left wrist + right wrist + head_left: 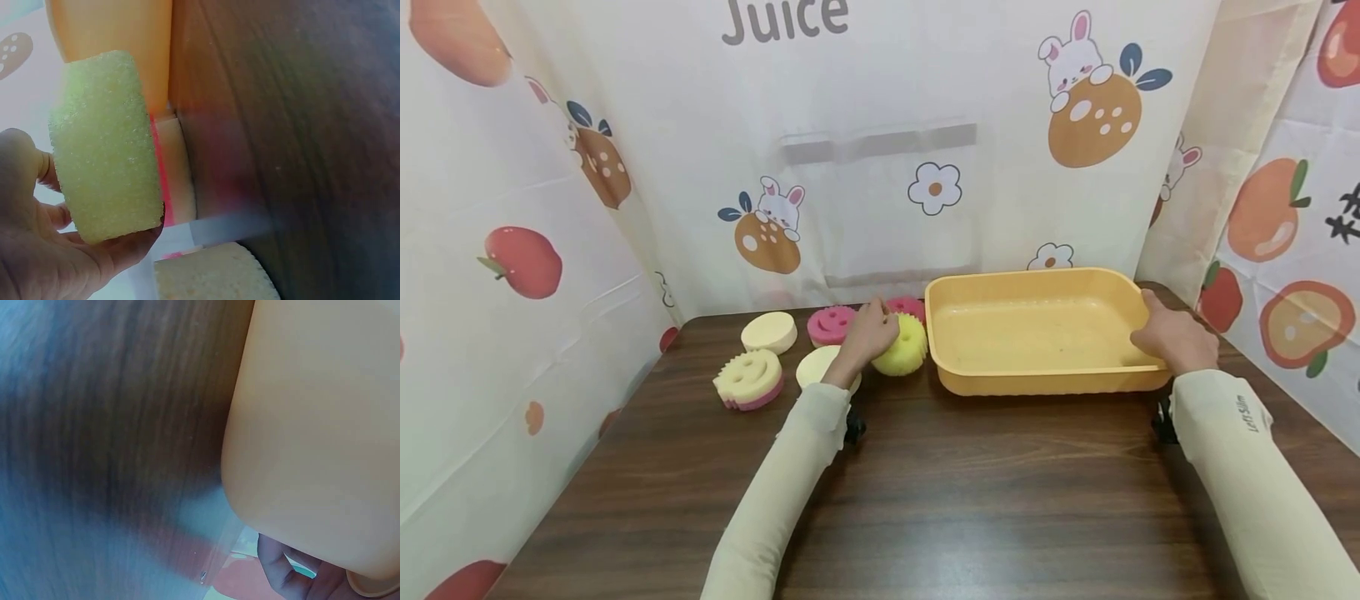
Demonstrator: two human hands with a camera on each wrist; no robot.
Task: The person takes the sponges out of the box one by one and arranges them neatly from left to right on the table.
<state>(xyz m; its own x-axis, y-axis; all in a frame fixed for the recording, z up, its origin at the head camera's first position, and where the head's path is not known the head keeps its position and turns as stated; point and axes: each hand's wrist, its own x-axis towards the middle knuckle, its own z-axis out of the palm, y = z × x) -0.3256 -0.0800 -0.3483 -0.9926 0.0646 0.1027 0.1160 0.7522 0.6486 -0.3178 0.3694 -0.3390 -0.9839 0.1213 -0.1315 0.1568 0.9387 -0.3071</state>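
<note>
My left hand (867, 333) pinches a round yellow scrub sponge (906, 353) with a jagged edge. In the left wrist view the sponge (106, 150) stands on edge between thumb and fingers, apart from the table. Just to its right is a yellow plastic basin (992, 381), whose inside shows no objects. My right hand (1180, 340) grips the basin's right rim, thumb over the edge; in the right wrist view its fingers (281, 569) curl at the basin's end wall.
Around the left hand lie a pink smiley sponge (829, 323), another pink sponge (904, 307) behind the yellow one, two plain cream sponges (769, 333) and a cream-and-pink smiley sponge (748, 379). Printed cloth (880, 225) hangs behind the brown table (970, 492) and at both sides.
</note>
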